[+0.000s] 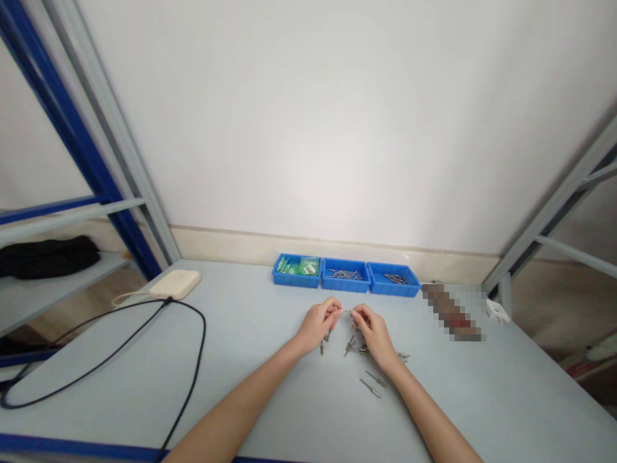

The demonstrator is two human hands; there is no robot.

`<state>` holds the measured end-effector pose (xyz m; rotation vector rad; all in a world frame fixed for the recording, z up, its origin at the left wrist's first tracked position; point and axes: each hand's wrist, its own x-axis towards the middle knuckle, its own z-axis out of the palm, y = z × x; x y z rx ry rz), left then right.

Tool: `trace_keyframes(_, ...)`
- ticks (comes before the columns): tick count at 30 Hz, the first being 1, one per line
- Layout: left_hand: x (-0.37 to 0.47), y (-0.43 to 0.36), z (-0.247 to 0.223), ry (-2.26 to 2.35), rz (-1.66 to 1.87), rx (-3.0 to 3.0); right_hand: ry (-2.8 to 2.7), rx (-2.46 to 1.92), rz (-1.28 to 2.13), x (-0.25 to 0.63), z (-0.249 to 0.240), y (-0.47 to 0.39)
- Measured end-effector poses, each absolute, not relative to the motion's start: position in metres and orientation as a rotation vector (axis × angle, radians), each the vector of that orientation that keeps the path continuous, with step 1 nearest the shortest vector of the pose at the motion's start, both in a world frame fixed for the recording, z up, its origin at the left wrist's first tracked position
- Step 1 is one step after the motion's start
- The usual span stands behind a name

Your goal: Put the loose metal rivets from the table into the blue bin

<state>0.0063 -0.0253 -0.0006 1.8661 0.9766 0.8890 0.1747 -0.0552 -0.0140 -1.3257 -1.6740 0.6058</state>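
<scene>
Nearest to us are our two forearms (250, 395) (427, 408). Our left hand (318, 325) pinches one end of a small thin pin (346, 312) above the table (308, 411); our right hand (376, 334) pinches its other side. We should press lightly, keep both ends in one line and let the fingertips guide the pin slowly, not the wrists. More metal pins (370, 388) lie loose below and beside the hands.

Along the grey surface, we see a black cable (204, 325), a pale box (180, 283), three blue trays (296, 280) (344, 285) (393, 290) and a white plug (496, 311). In the room, a shelf (62, 286) bears dark cloth (48, 257), a white wall (308, 116) stands behind, and a grey frame (554, 200) rises at right.
</scene>
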Motion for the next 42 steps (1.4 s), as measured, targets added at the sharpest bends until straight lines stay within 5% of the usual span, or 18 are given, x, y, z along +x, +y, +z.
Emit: trace_keyframes(42,0.0073,-0.029,0.0025,0.893,0.946,1.777,-1.666,-1.308,0.696,0.1735,-0.0077,-0.0616)
